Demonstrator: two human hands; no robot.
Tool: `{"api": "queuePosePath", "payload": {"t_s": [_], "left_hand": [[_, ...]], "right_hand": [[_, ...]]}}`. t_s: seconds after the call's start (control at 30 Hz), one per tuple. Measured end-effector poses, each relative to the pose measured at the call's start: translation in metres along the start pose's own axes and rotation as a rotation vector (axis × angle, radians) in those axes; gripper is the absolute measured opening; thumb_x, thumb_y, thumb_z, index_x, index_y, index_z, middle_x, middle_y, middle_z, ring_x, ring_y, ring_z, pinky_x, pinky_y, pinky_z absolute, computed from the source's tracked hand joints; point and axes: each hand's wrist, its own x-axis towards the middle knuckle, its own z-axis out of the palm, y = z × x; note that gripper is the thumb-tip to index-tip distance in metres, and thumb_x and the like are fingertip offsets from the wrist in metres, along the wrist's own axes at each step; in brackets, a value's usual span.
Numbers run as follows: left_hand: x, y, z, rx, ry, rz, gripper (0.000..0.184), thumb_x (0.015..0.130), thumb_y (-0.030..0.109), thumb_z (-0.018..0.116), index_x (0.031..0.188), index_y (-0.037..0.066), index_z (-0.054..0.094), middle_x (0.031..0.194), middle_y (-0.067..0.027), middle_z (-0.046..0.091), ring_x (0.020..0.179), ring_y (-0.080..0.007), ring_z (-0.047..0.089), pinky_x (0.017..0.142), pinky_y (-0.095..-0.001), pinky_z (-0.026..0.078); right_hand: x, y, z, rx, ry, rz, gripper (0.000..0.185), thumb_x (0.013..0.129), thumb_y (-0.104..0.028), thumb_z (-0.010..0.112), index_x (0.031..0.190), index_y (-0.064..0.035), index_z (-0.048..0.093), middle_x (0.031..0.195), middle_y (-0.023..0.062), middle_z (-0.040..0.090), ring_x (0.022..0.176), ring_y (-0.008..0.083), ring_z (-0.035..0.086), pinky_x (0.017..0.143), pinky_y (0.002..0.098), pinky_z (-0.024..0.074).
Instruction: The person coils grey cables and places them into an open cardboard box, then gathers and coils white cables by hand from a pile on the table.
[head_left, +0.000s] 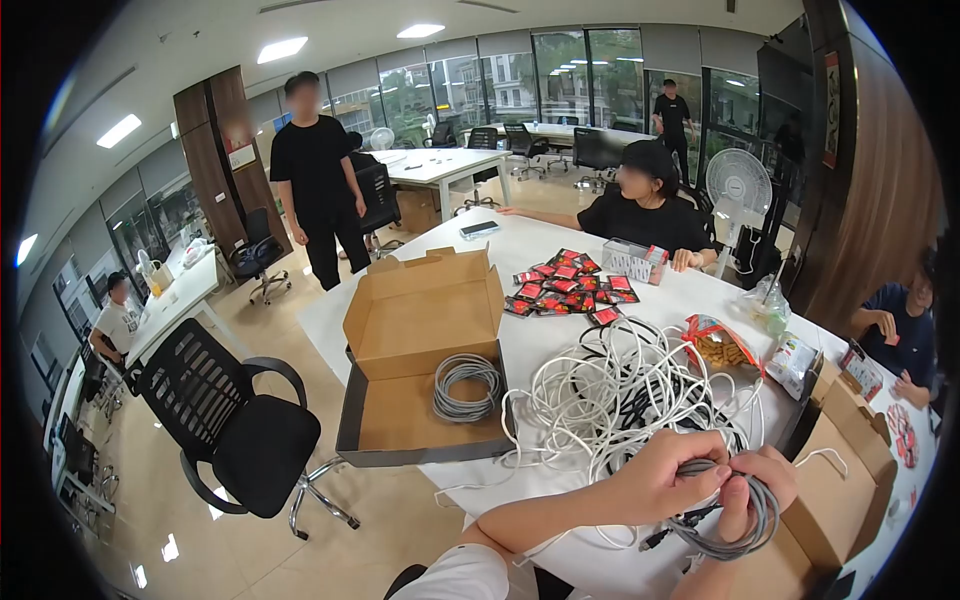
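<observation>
A coil of grey cable (768, 520) is in both of my hands, above the near right part of the white table. My left hand (672, 478) reaches across from the left, its fingers closed on the top of the coil. Close beside it, my right hand (762, 482) is wrapped round the same loops, thumb up. A dark cable plug (655, 540) hangs just below the coil. Beyond my hands spreads a tangled heap of white cables (570, 390) with black cables in it. Another grey cable coil (467, 388) lies inside the open cardboard box (400, 430) on the left.
Red packets (570, 285) are piled farther back, near a clear plastic box (635, 262) and a phone (479, 230). A snack bag (720, 345) stands right of the heap. Another open box (840, 470) is at right. Several people are around; a black chair (240, 430) stands left.
</observation>
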Motion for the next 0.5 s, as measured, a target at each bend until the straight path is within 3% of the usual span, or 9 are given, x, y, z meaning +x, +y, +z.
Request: {"api": "queuePosePath", "payload": {"t_s": [0.3,0.5], "left_hand": [[0.0015,0.0037,-0.0003,-0.049,0.008,-0.018,0.024,0.090,0.024,0.053,0.092,0.000,0.053,0.061,-0.0009,0.049,0.051,-0.0052,0.039,0.046,-0.0223,0.029],[0.0019,-0.0011,-0.0049,-0.097,-0.060,-0.094,0.028,0.090,0.022,0.052,0.102,-0.003,0.052,0.081,-0.0069,0.056,0.068,-0.0094,0.051,0.059,-0.0235,0.042]], "right_hand": [[0.0028,-0.0047,-0.0008,-0.042,-0.052,0.045,0.024,0.076,-0.026,0.066,0.074,-0.0021,0.066,0.057,0.0070,0.061,0.045,0.0174,0.056,0.047,0.0253,0.0428],[0.0072,-0.0060,0.0000,-0.006,-0.087,0.081,0.022,0.075,-0.025,0.066,0.075,-0.0026,0.066,0.060,0.0086,0.063,0.048,0.0188,0.060,0.049,0.0258,0.0476]]}}
